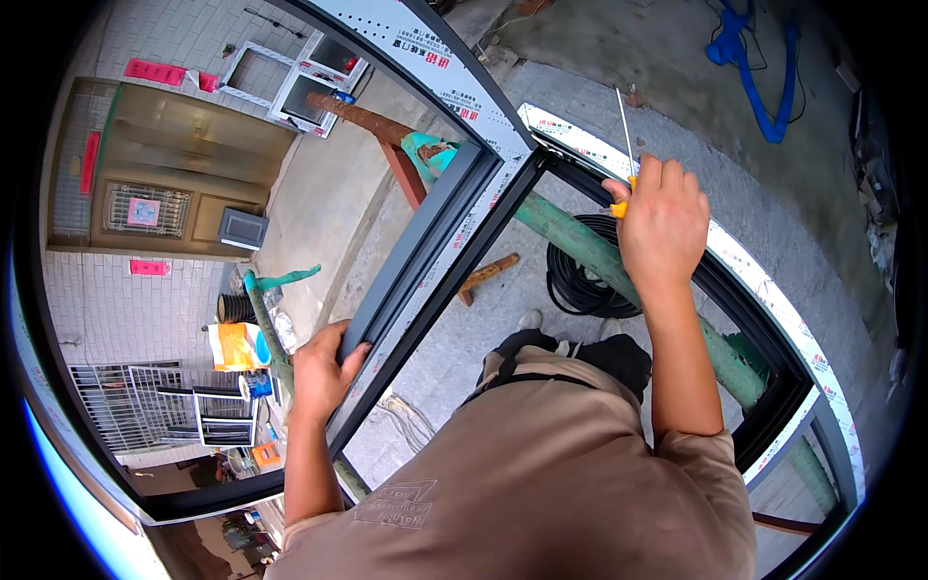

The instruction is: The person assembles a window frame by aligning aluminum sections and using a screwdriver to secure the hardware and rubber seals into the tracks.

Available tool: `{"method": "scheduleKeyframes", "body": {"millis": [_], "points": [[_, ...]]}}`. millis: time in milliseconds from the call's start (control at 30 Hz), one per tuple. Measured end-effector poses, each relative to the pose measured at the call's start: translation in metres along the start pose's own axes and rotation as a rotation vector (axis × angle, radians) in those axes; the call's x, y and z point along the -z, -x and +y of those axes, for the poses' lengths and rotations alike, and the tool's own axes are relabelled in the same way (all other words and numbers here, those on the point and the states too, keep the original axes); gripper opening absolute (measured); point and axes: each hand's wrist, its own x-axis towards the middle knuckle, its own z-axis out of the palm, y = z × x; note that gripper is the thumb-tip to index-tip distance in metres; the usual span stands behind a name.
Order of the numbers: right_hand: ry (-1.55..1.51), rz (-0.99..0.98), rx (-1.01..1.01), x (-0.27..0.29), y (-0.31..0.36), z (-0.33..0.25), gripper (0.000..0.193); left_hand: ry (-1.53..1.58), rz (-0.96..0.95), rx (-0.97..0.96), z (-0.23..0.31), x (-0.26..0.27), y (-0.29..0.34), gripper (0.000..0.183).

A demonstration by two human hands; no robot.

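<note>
A large window frame (498, 198) with dark grey bars and printed white protective film lies around me at waist height. My left hand (322, 372) is closed over its dark grey middle bar (411, 246), the thumb resting on the upper face. In my right hand (667, 217) is a screwdriver with a yellow handle (620, 209), its thin shaft pointing away from me. That hand is above the film-covered right-hand bar (749, 256); whether it touches the bar I cannot tell. My fingers hide most of the handle.
Green pipes (570, 237) run beneath the frame. A coil of black hose (570, 280) lies on the concrete by my feet. Blue straps (773, 116) are on the ground at far right. Left stand a brown metal door (184, 126) and white frames (300, 97).
</note>
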Motion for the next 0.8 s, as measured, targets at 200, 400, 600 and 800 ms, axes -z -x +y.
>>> {"method": "scheduleKeyframes", "body": {"millis": [200, 400, 600, 800], "points": [[0.025, -0.031, 0.010, 0.001, 0.000, -0.005, 0.047, -0.132, 0.014, -0.103, -0.027, 0.000, 0.023, 0.038], [0.026, -0.008, 0.028, 0.002, -0.002, -0.004, 0.045, -0.132, -0.023, -0.098, -0.033, -0.001, 0.018, 0.035], [-0.011, -0.021, 0.000, 0.000, 0.000, 0.000, 0.045, 0.119, -0.234, -0.119, -0.037, 0.013, -0.006, 0.050], [-0.073, -0.027, -0.025, -0.002, 0.000, -0.003, 0.043, 0.620, -0.325, -0.071, -0.031, -0.003, -0.090, 0.066]]}}
